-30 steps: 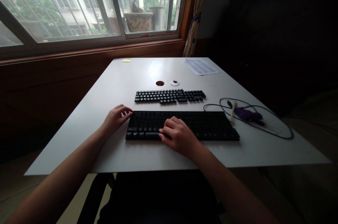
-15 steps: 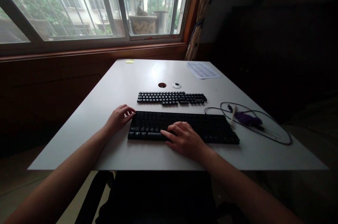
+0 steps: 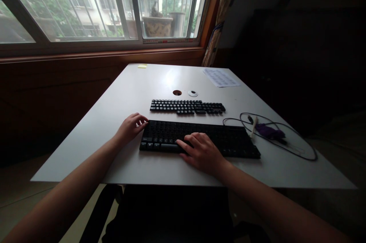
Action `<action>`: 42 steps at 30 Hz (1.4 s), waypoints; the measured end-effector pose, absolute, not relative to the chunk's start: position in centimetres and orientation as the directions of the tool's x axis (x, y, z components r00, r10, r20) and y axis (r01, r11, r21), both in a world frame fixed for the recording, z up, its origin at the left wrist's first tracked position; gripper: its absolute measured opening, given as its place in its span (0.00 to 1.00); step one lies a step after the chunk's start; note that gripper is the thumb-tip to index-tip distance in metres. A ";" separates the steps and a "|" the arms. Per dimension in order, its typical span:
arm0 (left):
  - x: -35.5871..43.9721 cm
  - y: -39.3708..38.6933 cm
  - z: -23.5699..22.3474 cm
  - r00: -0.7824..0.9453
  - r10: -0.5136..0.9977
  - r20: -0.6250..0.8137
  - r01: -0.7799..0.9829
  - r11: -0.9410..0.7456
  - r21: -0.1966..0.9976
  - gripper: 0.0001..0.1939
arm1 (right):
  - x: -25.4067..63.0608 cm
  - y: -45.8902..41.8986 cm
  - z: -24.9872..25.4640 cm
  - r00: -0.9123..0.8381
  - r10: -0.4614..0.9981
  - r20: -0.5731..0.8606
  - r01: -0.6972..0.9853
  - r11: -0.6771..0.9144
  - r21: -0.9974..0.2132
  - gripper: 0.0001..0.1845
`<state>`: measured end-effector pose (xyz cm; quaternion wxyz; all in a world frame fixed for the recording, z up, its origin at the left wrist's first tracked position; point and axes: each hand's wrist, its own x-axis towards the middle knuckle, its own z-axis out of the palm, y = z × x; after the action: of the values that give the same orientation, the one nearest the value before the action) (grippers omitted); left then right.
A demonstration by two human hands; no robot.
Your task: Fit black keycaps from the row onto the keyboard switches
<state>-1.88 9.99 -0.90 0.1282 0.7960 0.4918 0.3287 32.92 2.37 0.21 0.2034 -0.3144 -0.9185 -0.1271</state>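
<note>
A black keyboard lies near the table's front edge. Most of its upper rows look bare, while keycaps show at its lower left. My left hand has its fingertips closed at the keyboard's upper left corner. Over the middle lower rows, my right hand rests with its fingers apart. Its index fingertip touches the keys just right of the fitted keycaps, with the thumb lower, near the front edge. Whatever lies under the right palm is hidden. Behind the keyboard, loose black keycaps are laid out in rows.
A cable loops at the right of the white table, around a purple cloth-like item and a pale stick. Farther back are a round hole, a white ring, printed sheets and a yellow note.
The view has shifted slightly. Both hands stay in nearly the same places on the keyboard, and the loose keycaps look unchanged.
</note>
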 end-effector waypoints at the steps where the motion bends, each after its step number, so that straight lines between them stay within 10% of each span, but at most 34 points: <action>1: -1.9 10.0 -1.0 0.299 0.866 0.401 0.698 -0.485 0.527 0.10 | 32.9 2.4 0.2 -0.715 0.534 0.451 0.638 0.763 0.109 0.24; 20: -1.2 10.1 0.4 0.243 0.854 0.460 0.694 -0.484 0.533 0.10 | 33.0 2.1 -0.1 -0.682 0.555 0.477 0.666 0.740 0.092 0.24; 33: 7.7 14.5 3.7 0.623 0.654 0.429 0.707 -0.706 0.049 0.09 | 32.8 2.0 -0.2 -0.666 0.563 0.489 0.672 0.738 0.067 0.22; 42: 11.1 17.0 0.9 0.574 0.691 0.439 0.762 -0.647 0.023 0.11 | 33.3 2.1 -0.2 -0.669 0.570 0.477 0.659 0.751 0.027 0.25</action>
<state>11.07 17.03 0.85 -0.0844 0.8830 0.4115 0.2092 33.33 2.10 -0.15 0.2259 -0.3383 -0.9081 -0.0992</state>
